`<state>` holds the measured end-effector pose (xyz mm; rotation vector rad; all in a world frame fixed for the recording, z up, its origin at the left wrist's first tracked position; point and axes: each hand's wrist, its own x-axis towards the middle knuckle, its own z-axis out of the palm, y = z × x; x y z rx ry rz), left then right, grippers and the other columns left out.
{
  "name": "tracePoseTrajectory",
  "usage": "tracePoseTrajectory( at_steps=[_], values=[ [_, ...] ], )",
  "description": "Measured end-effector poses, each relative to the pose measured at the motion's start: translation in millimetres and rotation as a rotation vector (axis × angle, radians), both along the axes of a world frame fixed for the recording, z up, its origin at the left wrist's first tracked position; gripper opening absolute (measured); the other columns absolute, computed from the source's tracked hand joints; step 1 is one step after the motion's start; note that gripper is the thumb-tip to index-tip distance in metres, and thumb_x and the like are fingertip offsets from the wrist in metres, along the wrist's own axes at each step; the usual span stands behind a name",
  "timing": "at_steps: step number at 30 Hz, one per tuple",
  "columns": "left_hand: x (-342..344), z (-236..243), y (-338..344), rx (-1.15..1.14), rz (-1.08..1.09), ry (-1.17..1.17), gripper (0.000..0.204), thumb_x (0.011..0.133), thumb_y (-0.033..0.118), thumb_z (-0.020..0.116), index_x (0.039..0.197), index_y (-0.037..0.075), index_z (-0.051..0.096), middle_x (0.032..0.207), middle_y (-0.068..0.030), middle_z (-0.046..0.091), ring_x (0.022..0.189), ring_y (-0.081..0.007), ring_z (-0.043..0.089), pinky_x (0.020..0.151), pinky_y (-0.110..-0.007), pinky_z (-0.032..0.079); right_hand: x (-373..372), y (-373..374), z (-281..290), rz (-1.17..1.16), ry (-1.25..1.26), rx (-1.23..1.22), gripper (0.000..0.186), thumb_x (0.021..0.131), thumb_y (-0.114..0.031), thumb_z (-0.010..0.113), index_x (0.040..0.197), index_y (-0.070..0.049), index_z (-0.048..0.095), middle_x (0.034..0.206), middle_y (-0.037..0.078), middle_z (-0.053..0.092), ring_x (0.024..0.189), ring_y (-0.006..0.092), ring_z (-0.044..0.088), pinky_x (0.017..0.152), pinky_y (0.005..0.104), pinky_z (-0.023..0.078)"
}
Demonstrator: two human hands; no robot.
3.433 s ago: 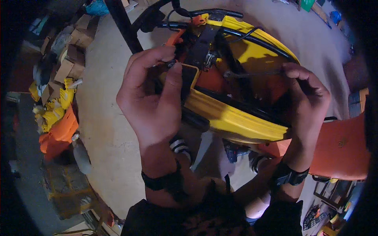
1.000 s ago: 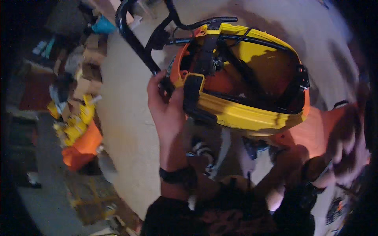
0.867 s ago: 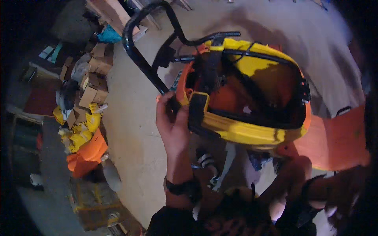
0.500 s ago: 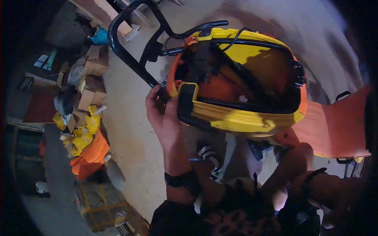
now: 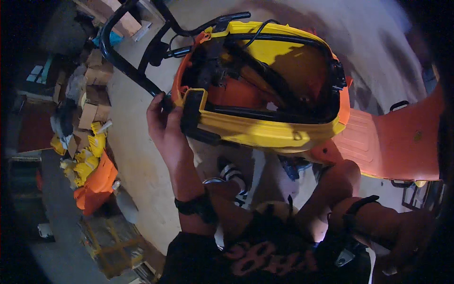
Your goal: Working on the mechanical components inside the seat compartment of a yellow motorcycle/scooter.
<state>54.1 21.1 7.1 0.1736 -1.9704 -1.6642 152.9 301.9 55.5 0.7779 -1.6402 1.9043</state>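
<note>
A hollow yellow and orange plastic shell [image 5: 269, 128], with black tubes and a cable inside, is in front of me. From its left end extends a bent black tubular frame [image 5: 124, 61]. My left hand [image 5: 166, 120] grips the shell's near left corner, where the frame's lower tube meets the orange edge; the thumb is on the near side and the fingers curl round behind. At the lower right, my right hand [image 5: 409, 236] is low beside my leg, in deep shade. Its fingers are too dark to read, and I cannot see whether they hold anything.
An orange moulded panel [image 5: 402, 139] with black handles stands on the right. Cardboard boxes [image 5: 97, 106], yellow plastic parts [image 5: 90, 165], an orange piece [image 5: 97, 184] and a taped carton [image 5: 111, 246] line the left side. My sandalled foot [image 5: 231, 174] is below the shell.
The shell, its frame and my left hand now appear farther left and slightly higher in the picture. Surroundings have shifted left too, so my view has turned. The left grip is unchanged.
</note>
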Motion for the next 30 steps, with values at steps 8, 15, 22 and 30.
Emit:
tracePoseTrajectory(
  at_steps=[8,15,22,30],
  values=[
    [-0.8,-10.8,-2.2,0.015,-0.011,0.033,0.038,0.08,0.007,0.054,0.117,-0.002,0.051,0.11,-0.0109,0.053,0.099,-0.0193,0.053,0.086,-0.031,0.044,7.0,2.0,-1.7,-0.015,-0.003,0.018,0.024,0.085,-0.009,0.055,0.104,0.006,0.055,0.101,0.013,0.056,0.087,0.018,0.055,0.075,0.029,0.045],
    [-4.5,-6.8,-3.0,0.033,-0.012,0.0,0.039,0.08,0.006,0.055,0.118,-0.002,0.051,0.11,-0.0114,0.053,0.101,-0.0197,0.053,0.087,-0.03,0.043,4.4,3.6,-1.3,-0.021,-0.008,0.035,0.025,0.085,-0.01,0.054,0.105,0.006,0.055,0.101,0.013,0.055,0.087,0.0179,0.054,0.074,0.0287,0.044],
    [-0.2,-4.6,0.5,0.069,-0.005,-0.004,0.037,0.078,0.001,0.054,0.115,-0.001,0.052,0.111,-0.0103,0.052,0.103,-0.0181,0.05,0.091,-0.029,0.04,15.3,1.0,-4.0,-0.019,-0.027,0.038,0.027,0.085,-0.011,0.053,0.105,0.006,0.055,0.101,0.013,0.054,0.086,0.0178,0.053,0.074,0.0284,0.044],
    [-5.0,-6.5,-0.9,0.022,0.028,0.027,0.038,0.079,0.007,0.055,0.116,-0.002,0.053,0.111,-0.0122,0.054,0.101,-0.0209,0.053,0.09,-0.03,0.043,10.4,6.7,2.8,-0.007,0.002,0.034,0.028,0.085,-0.012,0.053,0.106,0.007,0.054,0.101,0.013,0.054,0.086,0.0177,0.053,0.073,0.028,0.043]
  ],
)
